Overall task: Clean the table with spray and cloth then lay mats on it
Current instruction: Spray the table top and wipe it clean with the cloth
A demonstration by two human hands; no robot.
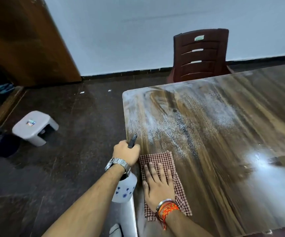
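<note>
My right hand (157, 184) lies flat, fingers straight, on the checked cloth (157, 157) near the counter's (215, 177) left edge. The cloth's long axis runs 6 to 12. The white spray film (164, 130) begins just beyond it, at 12 to 1 o'clock, so I'd wipe forward with the right hand. My left hand (126, 152), just beside at 10 o'clock, grips the spray bottle (125, 189), off that path. A chair (201, 53) stands well beyond.

- From the right hand (157, 183), flat on the checked cloth (157, 157), the table (223, 134) top lies open from 12 through 3 o'clock, bearing a white spray film.
- At 10 o'clock the left hand (126, 153), gripping the spray bottle (125, 187), sits just beside the cloth at the table's left edge, blocking that side.
- At 1 o'clock a chair (201, 53) stands behind the far edge.
- At 9 o'clock, well apart on the floor, a stool (34, 127).
</note>
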